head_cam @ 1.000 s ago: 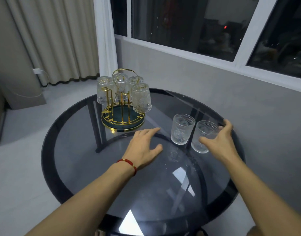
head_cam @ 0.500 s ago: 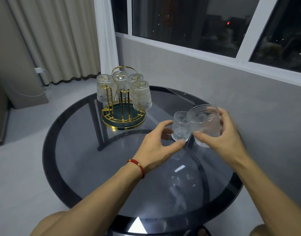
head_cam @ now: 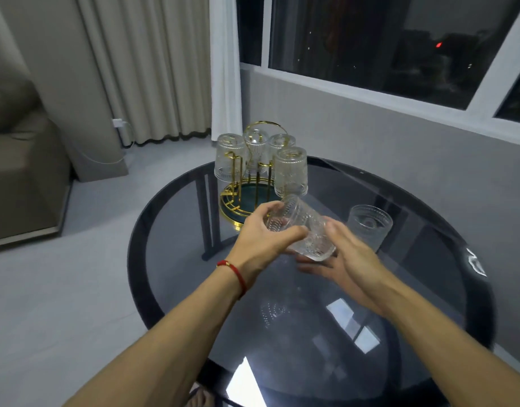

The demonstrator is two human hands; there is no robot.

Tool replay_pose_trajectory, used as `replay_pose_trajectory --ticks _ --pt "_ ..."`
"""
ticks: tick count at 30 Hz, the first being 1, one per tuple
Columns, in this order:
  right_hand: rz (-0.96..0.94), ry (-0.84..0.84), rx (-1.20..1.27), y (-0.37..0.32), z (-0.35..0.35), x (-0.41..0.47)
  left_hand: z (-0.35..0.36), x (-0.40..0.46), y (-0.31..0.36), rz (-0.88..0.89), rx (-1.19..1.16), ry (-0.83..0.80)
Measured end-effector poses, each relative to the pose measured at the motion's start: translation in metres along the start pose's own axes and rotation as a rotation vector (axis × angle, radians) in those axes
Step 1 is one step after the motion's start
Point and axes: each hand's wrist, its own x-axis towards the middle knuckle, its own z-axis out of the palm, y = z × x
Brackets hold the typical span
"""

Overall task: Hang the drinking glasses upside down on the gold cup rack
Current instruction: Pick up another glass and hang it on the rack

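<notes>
From the head camera, both forearms reach forward over a round dark glass tabletop [head_cam: 170, 230] with a black rim. The left hand [head_cam: 263, 240] grips a clear patterned drinking glass [head_cam: 304, 232] that lies tilted in the air above the tabletop, its narrower base pointing up and away toward the rack and its wide mouth pointing down toward the person; the thumb and fingers wrap the base end. The right hand [head_cam: 345, 259] sits under and beside the mouth end of the same glass, its thumb pressed on the glass wall and its fingers spread beneath, so both hands are closed on this one glass. A red cord bracelet [head_cam: 233, 273] circles the left wrist. Just beyond the hands stands the gold cup rack [head_cam: 247, 198], with a round dark green base inside a gold rim and a looped gold handle on top. Four glasses hang upside down on its pegs: one at the left [head_cam: 227, 157], one at the back centre [head_cam: 255, 148], one at the back right [head_cam: 282, 142] and one at the front right [head_cam: 291, 173]. A further glass [head_cam: 368, 227] stands upright on the tabletop to the right of the held glass, near the right hand but apart from it. Behind the table are pale curtains [head_cam: 153, 69], a grey wall and a dark window [head_cam: 385, 39].
</notes>
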Motion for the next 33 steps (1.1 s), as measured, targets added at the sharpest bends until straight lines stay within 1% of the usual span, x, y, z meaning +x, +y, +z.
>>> replay_pose_trajectory --ticks 2,3,4,5,6,7,8,9,10,11,12,17,22,27,33 --pt "-0.053 0.039 0.041 0.001 0.012 0.009 -0.011 0.007 -0.003 -0.031 -0.051 -0.025" --pt "-0.099 0.067 0.013 -0.002 0.018 0.014 -0.019 0.012 -0.005 -0.048 -0.076 -0.03" --pt "-0.155 0.113 -0.057 -0.005 0.02 0.016 -0.023 0.015 -0.008 -0.069 -0.078 -0.015" --pt "-0.218 0.164 -0.162 -0.01 0.022 0.02 -0.029 0.017 -0.011 -0.07 -0.035 0.036" --pt "-0.276 0.206 -0.296 -0.017 0.026 0.023 -0.036 0.019 -0.018 -0.036 0.074 0.105" --pt "-0.332 0.237 -0.418 -0.024 0.029 0.023 -0.042 0.021 -0.027 0.029 0.262 0.158" --pt "-0.387 0.258 -0.503 -0.032 0.034 0.026 -0.05 0.024 -0.038 0.102 0.512 0.164" --pt "-0.435 0.267 -0.553 -0.041 0.039 0.028 -0.057 0.027 -0.051 0.142 0.769 0.117" --pt "-0.478 0.267 -0.587 -0.05 0.045 0.032 -0.062 0.032 -0.064 0.15 0.978 0.064" --pt "-0.511 0.266 -0.622 -0.059 0.052 0.036 -0.064 0.036 -0.073 0.147 1.106 0.025" --pt "-0.541 0.271 -0.664 -0.068 0.059 0.042 -0.064 0.041 -0.079 0.152 1.168 0.007" --pt "-0.65 0.315 -0.861 -0.104 0.102 0.08 -0.058 0.045 -0.093 0.169 1.282 -0.059" --pt "-0.668 0.29 -1.124 -0.107 0.136 0.116 -0.058 0.044 -0.094 0.178 1.292 -0.023" --pt "-0.618 0.283 -1.229 -0.09 0.15 0.148 -0.057 0.043 -0.092 0.184 1.295 -0.013" --pt "-0.582 0.294 -1.252 -0.066 0.149 0.164 -0.059 0.042 -0.09 0.224 1.318 -0.01"
